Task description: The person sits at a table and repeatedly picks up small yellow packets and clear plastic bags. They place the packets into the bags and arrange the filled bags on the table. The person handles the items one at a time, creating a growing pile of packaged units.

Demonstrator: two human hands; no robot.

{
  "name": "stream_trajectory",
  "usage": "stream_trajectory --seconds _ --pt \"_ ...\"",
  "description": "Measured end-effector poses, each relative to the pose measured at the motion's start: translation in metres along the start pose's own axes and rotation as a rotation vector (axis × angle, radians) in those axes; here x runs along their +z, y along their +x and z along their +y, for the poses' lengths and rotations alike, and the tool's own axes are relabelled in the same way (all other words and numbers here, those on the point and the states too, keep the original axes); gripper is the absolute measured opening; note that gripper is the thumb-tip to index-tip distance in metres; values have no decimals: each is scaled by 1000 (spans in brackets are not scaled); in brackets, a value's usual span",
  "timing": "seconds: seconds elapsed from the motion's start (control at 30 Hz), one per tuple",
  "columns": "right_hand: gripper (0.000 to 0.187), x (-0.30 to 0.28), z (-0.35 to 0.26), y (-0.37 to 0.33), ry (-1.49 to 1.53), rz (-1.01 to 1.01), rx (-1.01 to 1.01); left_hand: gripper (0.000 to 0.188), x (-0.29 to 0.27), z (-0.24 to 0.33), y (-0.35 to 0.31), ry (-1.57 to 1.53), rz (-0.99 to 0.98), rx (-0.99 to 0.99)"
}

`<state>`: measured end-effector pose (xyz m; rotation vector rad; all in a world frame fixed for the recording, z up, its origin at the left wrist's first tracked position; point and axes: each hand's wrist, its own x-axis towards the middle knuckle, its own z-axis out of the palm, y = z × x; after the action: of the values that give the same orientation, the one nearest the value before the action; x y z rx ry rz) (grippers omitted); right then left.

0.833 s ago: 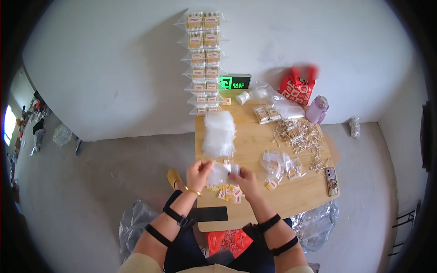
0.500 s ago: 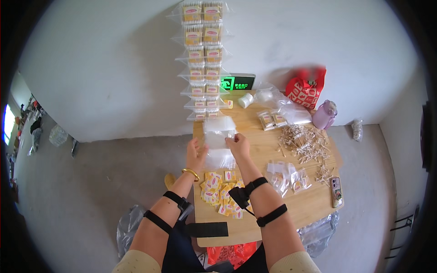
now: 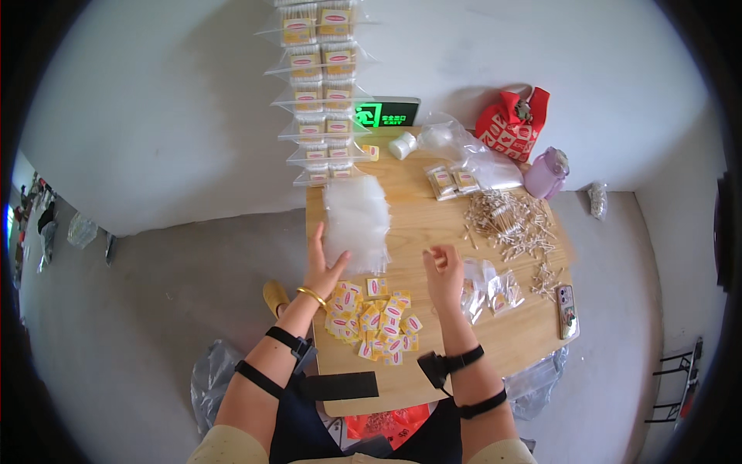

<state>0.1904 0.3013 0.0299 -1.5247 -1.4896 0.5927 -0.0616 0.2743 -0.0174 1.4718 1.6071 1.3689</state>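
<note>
We hold our left hand (image 3: 328, 264) spread at the left edge of a stack of clear bags (image 3: 359, 220) and our right hand (image 3: 446, 278), loosely curled, just beside clear packets (image 3: 504, 295), while yellow cards (image 3: 372, 322) lie between our forearms (image 3: 270, 359) and cotton swabs (image 3: 510, 223) heap near a purple bottle (image 3: 546, 175) on the wooden table (image 3: 420, 232).

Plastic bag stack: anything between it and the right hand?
Nothing visible: only tabletop lies between the right hand and the plastic bag stack. The left hand is at the stack's lower left, off that path.

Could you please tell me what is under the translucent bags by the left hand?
The translucent bags lie on the wooden tabletop; anything else beneath them is covered, so unseen.
</note>
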Motion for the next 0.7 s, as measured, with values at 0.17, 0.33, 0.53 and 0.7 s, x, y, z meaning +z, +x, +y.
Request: stream_trajectory --seconds 0.17,0.33,0.53,0.7 --pt "12 -79 43 -66 -34 19 128 82 -9 4 -14 10 55 -68" --pt "24 -132 68 -108 -312 62 42 68 2 41 -73 74 -12 84" --pt "64 -125 44 -109 -569 -161 -184 58 27 91 -188 185 -374 207" --pt "58 -96 69 -72 -725 -159 -391 52 39 102 -242 225 -513 140"
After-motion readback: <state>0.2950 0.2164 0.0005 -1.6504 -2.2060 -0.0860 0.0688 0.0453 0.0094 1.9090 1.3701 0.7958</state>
